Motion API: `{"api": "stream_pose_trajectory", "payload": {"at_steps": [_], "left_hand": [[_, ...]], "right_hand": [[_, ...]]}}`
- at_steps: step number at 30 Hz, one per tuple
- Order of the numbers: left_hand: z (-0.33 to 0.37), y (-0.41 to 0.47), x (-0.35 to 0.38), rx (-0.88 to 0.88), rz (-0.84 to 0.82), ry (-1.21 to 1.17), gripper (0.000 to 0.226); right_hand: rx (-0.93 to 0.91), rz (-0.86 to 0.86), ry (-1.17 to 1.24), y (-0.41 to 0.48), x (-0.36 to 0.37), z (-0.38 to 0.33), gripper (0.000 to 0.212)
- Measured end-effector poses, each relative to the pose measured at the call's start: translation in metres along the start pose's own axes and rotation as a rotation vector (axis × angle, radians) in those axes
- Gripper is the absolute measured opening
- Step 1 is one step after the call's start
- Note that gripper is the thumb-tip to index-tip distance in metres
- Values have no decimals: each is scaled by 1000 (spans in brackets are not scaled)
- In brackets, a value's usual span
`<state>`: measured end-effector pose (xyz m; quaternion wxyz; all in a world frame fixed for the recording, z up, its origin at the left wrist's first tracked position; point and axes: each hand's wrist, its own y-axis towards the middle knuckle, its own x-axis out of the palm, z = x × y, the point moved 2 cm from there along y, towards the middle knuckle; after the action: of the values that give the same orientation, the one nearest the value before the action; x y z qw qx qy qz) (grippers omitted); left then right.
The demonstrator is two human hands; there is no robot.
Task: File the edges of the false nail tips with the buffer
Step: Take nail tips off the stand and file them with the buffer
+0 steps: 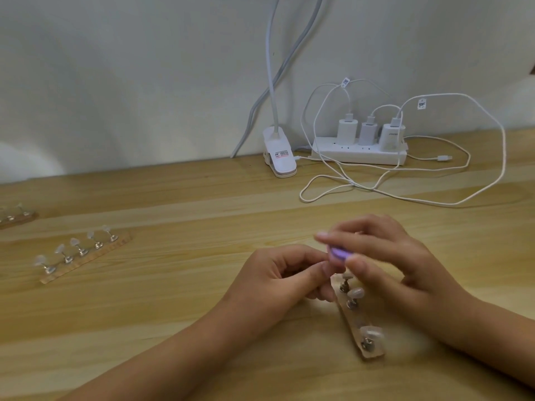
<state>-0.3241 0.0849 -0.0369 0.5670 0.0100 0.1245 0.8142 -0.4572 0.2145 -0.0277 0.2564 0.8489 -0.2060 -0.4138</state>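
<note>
- Between the right hand (385, 256) fingers (341, 237) sits the pinched purple buffer (337, 254).
- Left hand (278, 273) fingers pinch beside it; what, I cannot tell.
- Below them stand nail tips (355, 293).
- Filing step; next needs gentle edge rubs.

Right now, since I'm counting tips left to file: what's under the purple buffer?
Under the purple buffer, a wooden strip carries three visible nail tips. Its far end is hidden by the left hand and right hand; further tips cannot be seen.

Nail-tip strip (372, 354) laid on table (173, 314), front right; second strip (95, 253) placed well left; power strip (359, 154) set behind, clip lamp (279, 159) beside it
</note>
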Motion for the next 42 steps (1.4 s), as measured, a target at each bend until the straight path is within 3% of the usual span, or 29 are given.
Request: {"api": "stream_pose_trajectory", "payload": {"at_steps": [2, 5, 9, 12, 16, 19, 23, 27, 31, 42], "left_hand": [[0, 0, 1, -2, -4, -15, 11], [0, 0, 1, 7, -4, -25, 18], [-1, 1, 0, 2, 4, -35, 15], [-1, 0, 0, 20, -5, -40, 14], [-4, 1, -1, -7, -2, -42, 12], [-4, 0, 0, 7, -13, -30, 11], [-3, 0, -1, 6, -2, -25, 14], [-3, -2, 2, 39, -13, -1, 9], [-3, -3, 2, 48, -8, 22, 10], [-4, -2, -2, 38, 51, 56, 14]], "right_hand": [[53, 8, 46, 1, -2, 1, 33], [-46, 5, 7, -1, -2, -4, 35], [93, -5, 117, 3, -4, 2, 34], [-5, 1, 63, 1, -5, -2, 34], [79, 7, 96, 2, -5, 2, 33], [5, -21, 37, 0, -3, -1, 33], [146, -35, 177, 0, -3, 2, 35], [91, -75, 182, -1, -3, -1, 34], [193, -73, 302, -1, -2, 2, 35], [201, -33, 303, 0, -1, 0, 34]]}}
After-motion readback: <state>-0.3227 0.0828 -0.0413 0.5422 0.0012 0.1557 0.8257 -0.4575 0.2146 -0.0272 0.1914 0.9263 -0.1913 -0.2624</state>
